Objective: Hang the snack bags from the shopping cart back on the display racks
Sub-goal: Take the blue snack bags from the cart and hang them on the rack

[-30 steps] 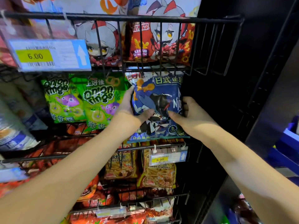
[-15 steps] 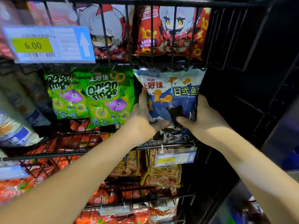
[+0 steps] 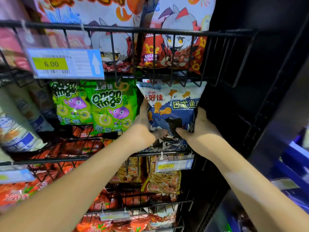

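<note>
**Desk:** Where's the bag on your feed?

**Operator:** I have the blue snack bag [image 3: 173, 108] at the right end of the display rack's [image 3: 167, 33] middle tier, close to the rack's right edge. Its top sits right under the wire floor of the basket above. Its bottom reaches the front rail of the tier below.

**Desk:** Is it on a peg?

**Operator:** I can't tell, because the top edge is tucked in behind the wires.

**Desk:** And the hands?

**Operator:** Both are on it. My left hand [image 3: 143, 129] holds the bag's left edge, with the thumb curled across the front low down and the fingers running up the side. My right hand [image 3: 200, 128] grips the right edge, thumb on the front, the other fingers wrapped round behind where I can't see them. The two thumbs nearly meet on the lower front of the bag.

**Desk:** What's next to it?

**Operator:** Two green onion ring bags [image 3: 112, 106] hang to its left, the nearer one just beside my left hand. Red bags [image 3: 175, 52] stand in the basket above, behind its front bars. A big price tag [image 3: 65, 64] reading 6.00 is clipped towards that basket's left end. Below, prawn cracker bags [image 3: 163, 180] hang under a small price tag [image 3: 173, 164] on the front rail
</note>
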The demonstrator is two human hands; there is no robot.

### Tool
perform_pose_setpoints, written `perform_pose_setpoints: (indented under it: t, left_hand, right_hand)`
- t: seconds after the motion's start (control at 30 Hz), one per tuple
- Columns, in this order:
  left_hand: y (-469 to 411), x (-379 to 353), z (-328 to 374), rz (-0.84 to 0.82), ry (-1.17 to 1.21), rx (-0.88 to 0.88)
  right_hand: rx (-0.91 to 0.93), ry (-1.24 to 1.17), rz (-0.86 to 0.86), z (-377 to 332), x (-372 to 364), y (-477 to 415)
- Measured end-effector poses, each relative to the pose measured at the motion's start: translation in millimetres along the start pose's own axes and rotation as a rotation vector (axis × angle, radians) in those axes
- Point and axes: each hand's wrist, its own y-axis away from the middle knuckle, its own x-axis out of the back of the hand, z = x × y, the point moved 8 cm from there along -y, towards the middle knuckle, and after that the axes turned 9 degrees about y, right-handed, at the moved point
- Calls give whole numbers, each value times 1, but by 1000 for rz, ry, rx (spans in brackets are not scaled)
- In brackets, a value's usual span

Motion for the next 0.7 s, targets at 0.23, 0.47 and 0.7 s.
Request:
perform_pose_setpoints:
  t: [0.23, 0.47, 0.7]
  left_hand:
    - [47, 22, 22, -70, -131, 34]
    - [111, 51, 67, -113, -509, -63]
    - [174, 57, 127, -6, -860, -324]
  right_hand:
    - [27, -108, 33, -1, 19, 39]
    - [276, 111, 45, -38, 74, 102]
    - [436, 372, 183, -56, 123, 174]
